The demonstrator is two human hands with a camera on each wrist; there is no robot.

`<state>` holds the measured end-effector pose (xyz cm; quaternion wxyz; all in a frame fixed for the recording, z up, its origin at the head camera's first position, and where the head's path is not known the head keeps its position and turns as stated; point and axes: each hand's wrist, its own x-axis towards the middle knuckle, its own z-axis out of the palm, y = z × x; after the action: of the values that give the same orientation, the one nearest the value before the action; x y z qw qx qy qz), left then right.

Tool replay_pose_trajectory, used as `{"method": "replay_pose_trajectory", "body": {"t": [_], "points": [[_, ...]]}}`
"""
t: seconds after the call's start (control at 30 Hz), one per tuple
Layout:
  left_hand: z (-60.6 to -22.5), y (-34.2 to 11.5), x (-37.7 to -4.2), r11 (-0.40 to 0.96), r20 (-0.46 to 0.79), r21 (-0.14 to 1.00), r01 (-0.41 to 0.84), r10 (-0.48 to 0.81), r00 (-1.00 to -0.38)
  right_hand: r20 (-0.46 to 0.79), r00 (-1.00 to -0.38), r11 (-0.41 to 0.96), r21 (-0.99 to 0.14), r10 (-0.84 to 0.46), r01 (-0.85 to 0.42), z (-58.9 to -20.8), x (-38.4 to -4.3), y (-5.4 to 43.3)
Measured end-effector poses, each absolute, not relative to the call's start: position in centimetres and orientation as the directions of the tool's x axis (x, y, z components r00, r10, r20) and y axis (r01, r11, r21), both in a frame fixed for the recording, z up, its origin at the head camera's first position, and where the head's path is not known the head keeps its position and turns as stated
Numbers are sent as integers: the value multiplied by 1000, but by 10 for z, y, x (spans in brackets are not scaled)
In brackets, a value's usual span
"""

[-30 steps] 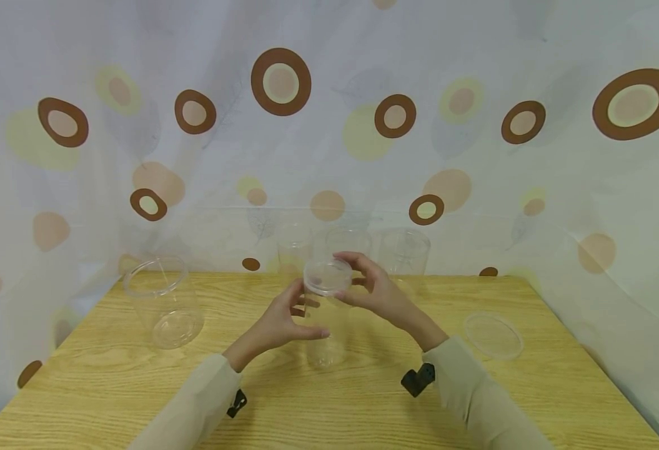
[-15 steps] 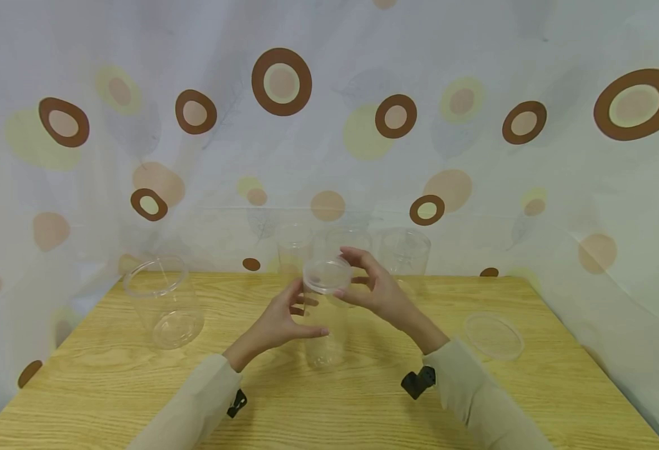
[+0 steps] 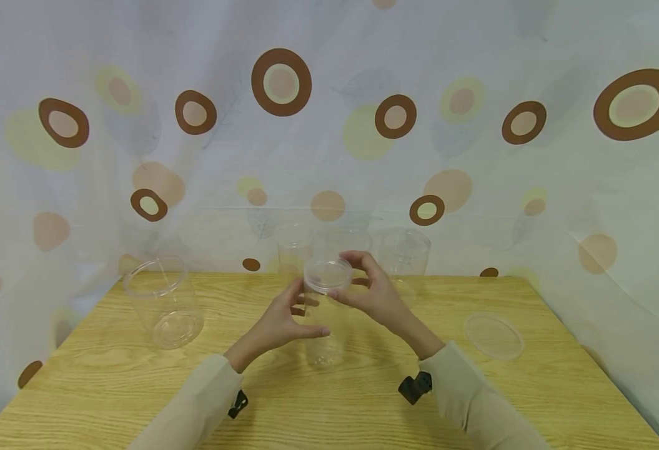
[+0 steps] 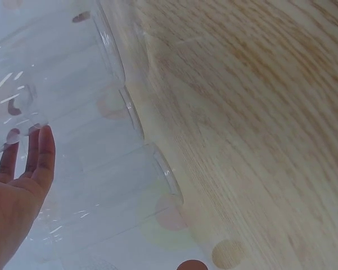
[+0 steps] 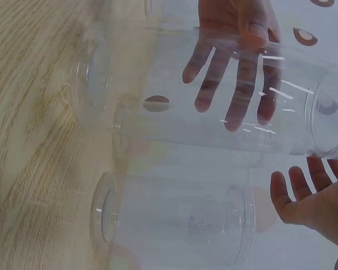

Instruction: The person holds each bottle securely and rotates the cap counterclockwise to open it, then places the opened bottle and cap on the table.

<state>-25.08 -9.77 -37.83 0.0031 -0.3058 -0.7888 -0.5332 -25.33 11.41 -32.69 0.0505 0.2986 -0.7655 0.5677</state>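
A tall clear plastic jar point(image 3: 327, 337) stands upright on the table, capped by a round clear lid point(image 3: 328, 275). Low around its body, my left hand point(image 3: 275, 322) holds it, thumb in front and fingers behind; they show through the wall in the right wrist view. At the top, my right hand point(image 3: 382, 297) pinches the lid's rim, thumb at the front and index finger at the far right. The left wrist view has my left hand point(image 4: 17, 194) with fingertips against the transparent wall. In the right wrist view, my right hand's point(image 5: 320, 208) fingertips sit beside the lid end.
A wider clear jar without a lid point(image 3: 163, 312) stands at the left. Three clear containers stand along the back, including one behind my right hand, a wide jar point(image 3: 405, 253). A loose round clear lid point(image 3: 494, 335) lies flat on the wooden table point(image 3: 329, 419) at the right.
My right hand turned slightly about the lid: its index finger lifted off the rim half a second ago, then came back as the thumb slid left. My left hand has stayed put.
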Motion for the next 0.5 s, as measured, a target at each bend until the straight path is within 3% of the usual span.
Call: {"method": "replay_pose_trajectory", "body": {"t": [0.33,0.5], "points": [[-377,-97,-249,241,315,848,472,488,-814,343,-691,15,-890,-637,-455,-326,-269,129],[-376,-98,-249,237,336,837,493,489,-805,348,-693,14,-889,-631,-458,-325,-267,128]]}}
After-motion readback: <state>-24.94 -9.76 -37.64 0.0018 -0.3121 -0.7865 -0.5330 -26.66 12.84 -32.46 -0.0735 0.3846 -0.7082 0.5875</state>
